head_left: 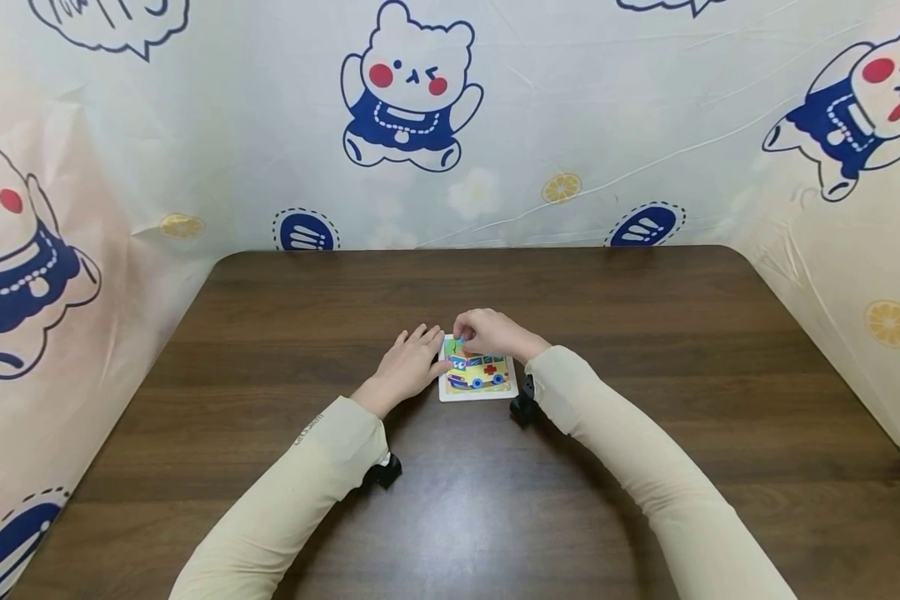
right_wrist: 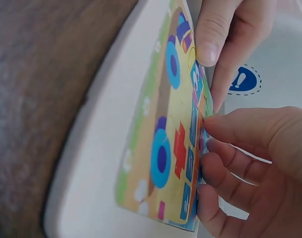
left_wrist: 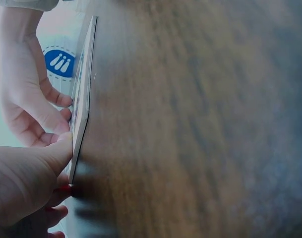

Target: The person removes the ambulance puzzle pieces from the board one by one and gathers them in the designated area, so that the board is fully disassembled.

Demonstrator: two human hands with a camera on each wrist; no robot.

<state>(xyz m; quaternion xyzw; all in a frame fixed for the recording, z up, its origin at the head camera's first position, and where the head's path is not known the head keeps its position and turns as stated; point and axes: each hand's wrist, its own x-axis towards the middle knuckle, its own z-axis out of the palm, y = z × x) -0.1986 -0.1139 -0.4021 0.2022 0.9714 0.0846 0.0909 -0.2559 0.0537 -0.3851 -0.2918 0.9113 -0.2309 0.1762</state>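
Observation:
A small picture puzzle (head_left: 480,374) with a yellow ambulance and a white border lies flat on the table. The left hand (head_left: 407,367) rests at its left side, fingers stretched out along the edge and thumb on the border. Over the puzzle's upper left part, the right hand (head_left: 492,335) has its fingers bent and pinches what looks like a small puzzle piece (head_left: 462,339) with blue on it. Seen from the right wrist, the ambulance picture (right_wrist: 165,144) fills the inside of the white frame (right_wrist: 98,148); the fingertips cover the pinched spot.
The brown wooden table (head_left: 450,500) spreads around the puzzle. A patterned cloth (head_left: 555,108) with cartoon bears hangs behind the table and at both sides. A dark wrist camera (head_left: 523,404) sits under the right cuff, close to the puzzle's right side.

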